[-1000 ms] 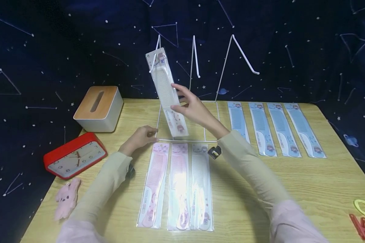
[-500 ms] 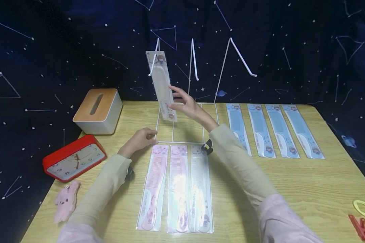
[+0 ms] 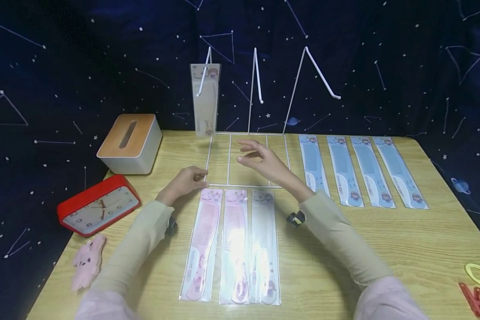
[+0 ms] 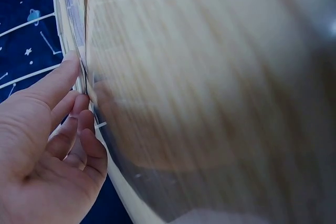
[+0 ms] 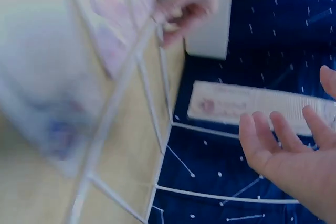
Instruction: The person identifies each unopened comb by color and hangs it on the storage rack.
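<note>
A white packaged comb (image 3: 205, 100) hangs straight from the leftmost hook of the white wire rack (image 3: 256, 75); it also shows in the right wrist view as the hung comb (image 5: 252, 106). My right hand (image 3: 250, 153) hovers over the rack's wire base (image 3: 229, 159), fingers spread and empty, a little in front of the comb; the right hand (image 5: 283, 145) holds nothing. My left hand (image 3: 186, 180) pinches the base's front left corner, and the left hand (image 4: 68, 114) has its thumb and curled fingers on the wire. Three pink and white packaged combs (image 3: 232, 244) lie side by side just before the rack.
Several blue packaged combs (image 3: 360, 171) lie in a row right of the rack. A tissue box (image 3: 130, 142), a red clock (image 3: 98, 204) and a pink plush (image 3: 88, 262) sit at the left. A yellow ring (image 3: 479, 273) and red clip (image 3: 474, 298) lie at the near right edge.
My right hand has let go of the white comb, which swung back to hang straight on the left hook. The hand drew down and toward me. The left hand stayed put.
</note>
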Demonstrator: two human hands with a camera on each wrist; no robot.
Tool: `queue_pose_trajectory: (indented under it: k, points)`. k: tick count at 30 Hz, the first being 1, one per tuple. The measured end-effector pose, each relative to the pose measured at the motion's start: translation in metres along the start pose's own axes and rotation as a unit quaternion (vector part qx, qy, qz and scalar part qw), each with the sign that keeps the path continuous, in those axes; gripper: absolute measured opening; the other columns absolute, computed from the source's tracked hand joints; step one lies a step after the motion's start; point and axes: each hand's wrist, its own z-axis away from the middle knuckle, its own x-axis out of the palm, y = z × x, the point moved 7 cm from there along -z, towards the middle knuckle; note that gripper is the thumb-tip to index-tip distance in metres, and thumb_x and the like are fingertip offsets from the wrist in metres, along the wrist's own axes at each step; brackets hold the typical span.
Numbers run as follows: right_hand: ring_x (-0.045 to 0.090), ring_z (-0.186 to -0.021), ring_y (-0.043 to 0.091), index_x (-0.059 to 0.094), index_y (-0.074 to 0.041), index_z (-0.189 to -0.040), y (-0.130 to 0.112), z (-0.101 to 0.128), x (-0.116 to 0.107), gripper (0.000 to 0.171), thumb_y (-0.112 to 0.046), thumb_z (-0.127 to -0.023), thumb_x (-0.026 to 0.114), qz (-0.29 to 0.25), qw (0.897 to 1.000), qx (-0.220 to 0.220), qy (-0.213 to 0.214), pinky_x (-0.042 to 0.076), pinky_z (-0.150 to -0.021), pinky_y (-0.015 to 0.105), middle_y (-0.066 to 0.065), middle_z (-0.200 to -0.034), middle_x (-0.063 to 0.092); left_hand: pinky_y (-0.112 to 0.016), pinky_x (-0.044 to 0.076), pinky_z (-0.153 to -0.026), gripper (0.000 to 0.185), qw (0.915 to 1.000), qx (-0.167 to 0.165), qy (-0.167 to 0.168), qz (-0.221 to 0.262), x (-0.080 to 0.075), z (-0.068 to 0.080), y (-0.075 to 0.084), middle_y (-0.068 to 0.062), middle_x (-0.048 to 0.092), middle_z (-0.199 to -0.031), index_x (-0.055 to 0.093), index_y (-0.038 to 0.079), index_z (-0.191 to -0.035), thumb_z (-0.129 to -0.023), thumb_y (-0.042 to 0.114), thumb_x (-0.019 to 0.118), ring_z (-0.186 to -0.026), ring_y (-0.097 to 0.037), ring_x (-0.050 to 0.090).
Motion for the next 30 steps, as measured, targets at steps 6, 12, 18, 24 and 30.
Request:
queue_pose_trajectory:
  k: [6,12,18,24,30]
  points:
    - [0.052,-0.117,0.030,0.045,-0.014,-0.140,0.021,0.052,0.013,0.052,-0.027,-0.093,0.062,0.022,0.999,0.009,-0.027,0.047,-0.097,0.047,0.011,-0.136,0.052,-0.045,0.043,-0.103,0.051,0.9999,-0.012,-0.006,0.002,0.002,-0.001,-0.002,-0.021,0.056,-0.128,0.052,-0.002,-0.132,-0.088,0.017,0.068,-0.118,-0.034,0.052]
    - [0.049,-0.118,0.037,0.047,-0.008,-0.138,0.044,0.095,0.024,0.054,-0.026,-0.091,0.065,0.038,0.998,0.028,-0.036,0.046,-0.097,0.052,0.017,-0.135,0.051,-0.046,0.043,-0.104,0.051,0.9999,-0.007,-0.005,0.006,0.001,-0.001,-0.001,-0.022,0.055,-0.128,0.052,-0.003,-0.132,-0.088,0.018,0.068,-0.118,-0.035,0.052]
    - [0.040,-0.126,0.039,0.048,-0.012,-0.138,0.062,0.125,0.034,0.060,-0.036,-0.087,0.068,0.123,0.990,0.050,-0.036,0.036,-0.103,0.060,0.019,-0.138,0.045,-0.045,0.043,-0.103,0.051,0.9999,-0.009,-0.006,0.003,0.000,0.001,0.002,-0.022,0.055,-0.129,0.052,-0.004,-0.132,-0.088,0.017,0.068,-0.118,-0.035,0.052]
    - [0.026,-0.131,0.052,0.047,-0.017,-0.139,0.067,0.137,0.049,0.070,-0.051,-0.081,0.068,0.227,0.968,0.087,-0.057,0.028,-0.100,0.072,0.036,-0.146,0.024,-0.045,0.044,-0.102,0.050,0.9999,-0.016,-0.003,-0.002,-0.002,0.002,0.001,-0.022,0.056,-0.127,0.052,-0.003,-0.132,-0.088,0.016,0.068,-0.115,-0.034,0.053]
    - [0.019,-0.134,0.054,0.044,-0.019,-0.142,0.067,0.142,0.059,0.077,-0.052,-0.077,0.070,0.284,0.950,0.097,-0.086,0.019,-0.106,0.071,0.038,-0.148,0.015,-0.046,0.042,-0.104,0.051,0.9999,-0.015,-0.003,-0.005,0.000,0.000,0.000,-0.022,0.055,-0.129,0.052,-0.003,-0.132,-0.088,0.017,0.068,-0.119,-0.035,0.051]
